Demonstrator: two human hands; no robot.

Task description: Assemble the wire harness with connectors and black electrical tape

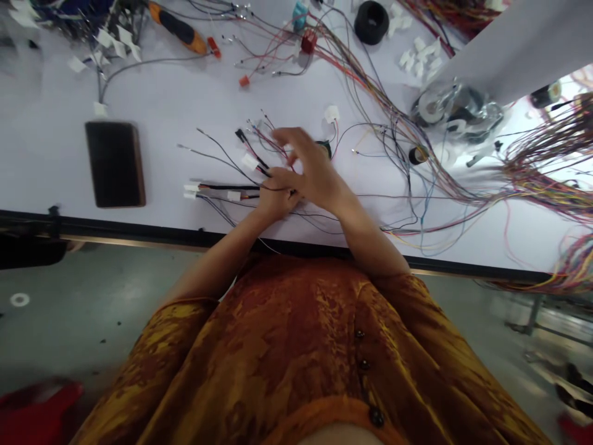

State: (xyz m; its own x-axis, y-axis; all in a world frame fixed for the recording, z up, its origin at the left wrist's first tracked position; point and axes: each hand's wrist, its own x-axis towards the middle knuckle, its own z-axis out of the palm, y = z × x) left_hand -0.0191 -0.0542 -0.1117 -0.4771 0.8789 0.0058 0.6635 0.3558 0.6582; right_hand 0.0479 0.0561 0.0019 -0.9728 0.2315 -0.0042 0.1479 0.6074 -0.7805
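Wire bundle (229,187), likely light, limp (best held mid-length): grasped in my left hand (275,199); right hand (317,174) curved beside, grip unclear.

By the front edge of the table (55,167), the right hand (312,167) looked blurry. It hid part of the left hand (273,198), where black wires (231,187) went out of sight.

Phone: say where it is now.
In the head view, the phone lies at left on the table, below a white connector, left of the left hand.
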